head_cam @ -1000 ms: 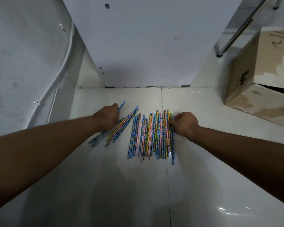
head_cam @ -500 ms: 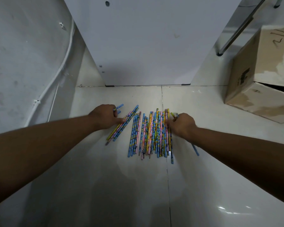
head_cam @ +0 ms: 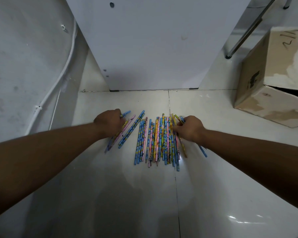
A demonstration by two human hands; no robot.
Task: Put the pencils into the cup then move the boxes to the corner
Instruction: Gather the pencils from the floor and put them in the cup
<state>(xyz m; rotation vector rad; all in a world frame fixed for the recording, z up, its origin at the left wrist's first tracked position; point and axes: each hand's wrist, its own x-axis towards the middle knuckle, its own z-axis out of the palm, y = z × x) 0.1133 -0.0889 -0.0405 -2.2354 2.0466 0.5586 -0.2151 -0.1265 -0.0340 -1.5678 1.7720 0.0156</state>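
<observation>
**Two thin bunches in hand, most of the row left to gather**

My left hand (head_cam: 108, 123) curls round a thin bunch of pencils (head_cam: 126, 113). Their blue ends poke out past my knuckles and their tips trail back under my wrist. My right hand (head_cam: 190, 128) pinches two or three more, a yellow and a blue among them, slanting out behind the palm. Between my hands lies the row (head_cam: 155, 141), side by side on the floor (head_cam: 127, 194), with a few slanted ones just beside my left knuckles.

I judge this to be the gathering step. To do it well I should rake inward from both edges, so each hand adds to its bunch without dropping it. The sticks should stay parallel, since crossed ones would likely jam at the cup's mouth. The glossy tile probably lets them roll, so I would press lightly and sweep rather than pick singly. Tapping the ends level before the drop should help.

Beyond my fingers stands a white panel (head_cam: 153, 45). Past my right hand, well apart, sits the cardboard box (head_cam: 265, 86). I see no cup from here, so I must find it before lifting.
</observation>
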